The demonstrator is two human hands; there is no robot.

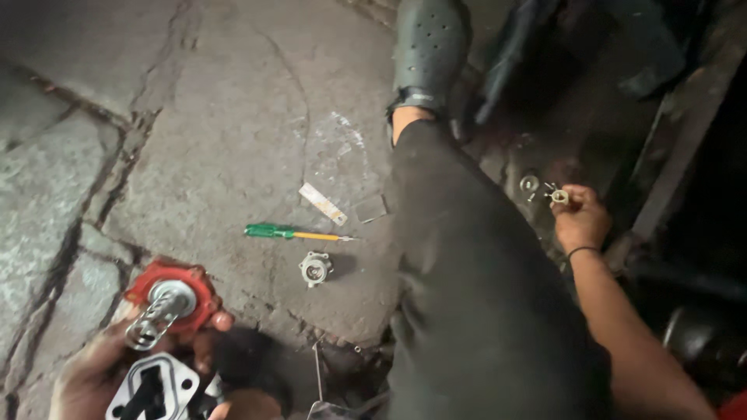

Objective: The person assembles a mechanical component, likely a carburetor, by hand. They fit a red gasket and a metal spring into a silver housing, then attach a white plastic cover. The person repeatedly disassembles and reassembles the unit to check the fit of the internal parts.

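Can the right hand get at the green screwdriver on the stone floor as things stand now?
Probably not directly: the right hand is beyond the person's dark-trousered leg, which lies between it and the green screwdriver.

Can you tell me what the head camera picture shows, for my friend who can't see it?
A person crouches over cracked stone ground; the left hand holds a red round part with a metal spring, and the right hand pinches a small metal piece. A green-handled screwdriver lies between them.
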